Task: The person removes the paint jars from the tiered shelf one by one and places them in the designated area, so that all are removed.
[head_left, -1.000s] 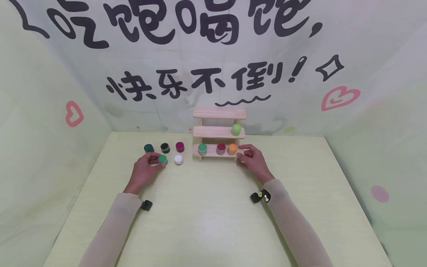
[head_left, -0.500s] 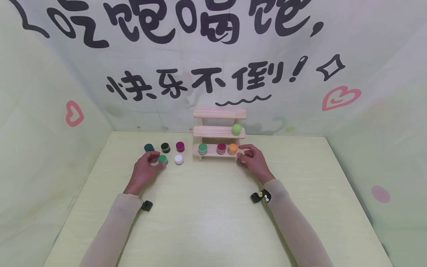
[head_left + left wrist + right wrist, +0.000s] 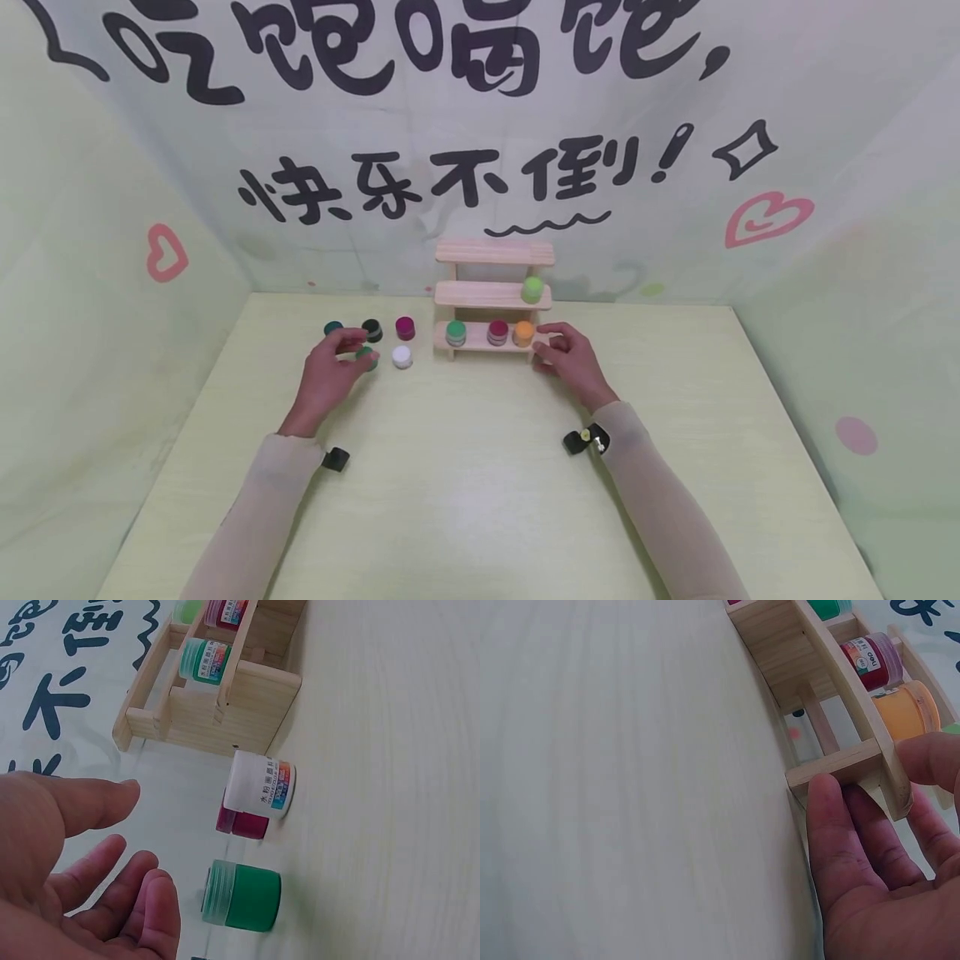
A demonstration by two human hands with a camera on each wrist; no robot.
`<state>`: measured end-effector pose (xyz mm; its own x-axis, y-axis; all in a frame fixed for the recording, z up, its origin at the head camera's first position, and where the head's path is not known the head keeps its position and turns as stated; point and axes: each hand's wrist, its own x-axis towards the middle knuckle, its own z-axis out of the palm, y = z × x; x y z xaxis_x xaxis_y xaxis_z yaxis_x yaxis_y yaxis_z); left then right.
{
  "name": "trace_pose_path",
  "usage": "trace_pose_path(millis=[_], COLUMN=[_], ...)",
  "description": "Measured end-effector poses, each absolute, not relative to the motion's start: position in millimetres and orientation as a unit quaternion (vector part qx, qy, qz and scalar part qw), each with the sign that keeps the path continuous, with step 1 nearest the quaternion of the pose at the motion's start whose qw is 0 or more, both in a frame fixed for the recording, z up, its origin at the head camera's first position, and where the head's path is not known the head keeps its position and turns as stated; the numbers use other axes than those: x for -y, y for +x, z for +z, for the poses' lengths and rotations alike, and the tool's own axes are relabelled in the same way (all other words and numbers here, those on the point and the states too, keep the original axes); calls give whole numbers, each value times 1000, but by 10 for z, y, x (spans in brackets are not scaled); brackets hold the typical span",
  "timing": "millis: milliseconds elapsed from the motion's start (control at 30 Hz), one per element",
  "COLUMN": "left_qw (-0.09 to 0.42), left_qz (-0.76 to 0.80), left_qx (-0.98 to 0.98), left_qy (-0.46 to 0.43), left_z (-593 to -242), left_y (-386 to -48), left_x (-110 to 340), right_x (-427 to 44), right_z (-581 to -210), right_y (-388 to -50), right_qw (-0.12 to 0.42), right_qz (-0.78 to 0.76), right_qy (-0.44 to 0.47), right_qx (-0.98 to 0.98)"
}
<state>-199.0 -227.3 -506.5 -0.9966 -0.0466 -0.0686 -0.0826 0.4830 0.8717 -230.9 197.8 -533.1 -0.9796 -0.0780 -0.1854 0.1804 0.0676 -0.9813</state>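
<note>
Across the foreground, a pale yellow-green worktop [image 3: 465, 475] with faint grain and a soft patch of glare; behind it, a creased whitish back cloth [image 3: 420, 258] with two lines of large black lettering [image 3: 470, 187], and a four-pointed star [image 3: 746, 151] towards the right; at the sides, a left cloth wall [image 3: 82, 350] and a right cloth wall [image 3: 847, 317], the latter with a lilac spot [image 3: 856, 436]; at the back of the worktop, near the cloth, a three-step wooden stand [image 3: 480, 294]; on its lowest step, a grass-green jar [image 3: 456, 333] at the left, then a dark red jar [image 3: 498, 333] and an orange jar [image 3: 523, 333] near the right end; on the middle step, a lime jar [image 3: 532, 290] at the right; left of the stand, on the worktop, a teal jar [image 3: 333, 327], a black jar [image 3: 372, 331] and a magenta jar [image 3: 405, 328] in a back row; in front, a loose green jar [image 3: 251, 896] and a white jar [image 3: 402, 357]; by the loose green jar, the left hand [image 3: 327, 375], with thumb and fingers parted, free of any grip and, in the left wrist view, apart from the jar; at the lowest step's right end, the right hand [image 3: 572, 358], with thumb and fingers curled round the wood, just beside the orange jar; on both arms, light sleeves [image 3: 258, 500].
</note>
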Motion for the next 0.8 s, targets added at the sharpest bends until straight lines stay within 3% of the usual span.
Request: trace_pose_path(millis=[800], left_qw=[5], left_qz=[543], left_qx=[-840], left_qy=[8], left_z=[-4770], left_y=[-2239], left_x=[1592], right_x=[-1979], right_z=[-5328], right_y=[-2311], right_qw=[98], right_qz=[-683], right_qy=[38], right_qx=[-723])
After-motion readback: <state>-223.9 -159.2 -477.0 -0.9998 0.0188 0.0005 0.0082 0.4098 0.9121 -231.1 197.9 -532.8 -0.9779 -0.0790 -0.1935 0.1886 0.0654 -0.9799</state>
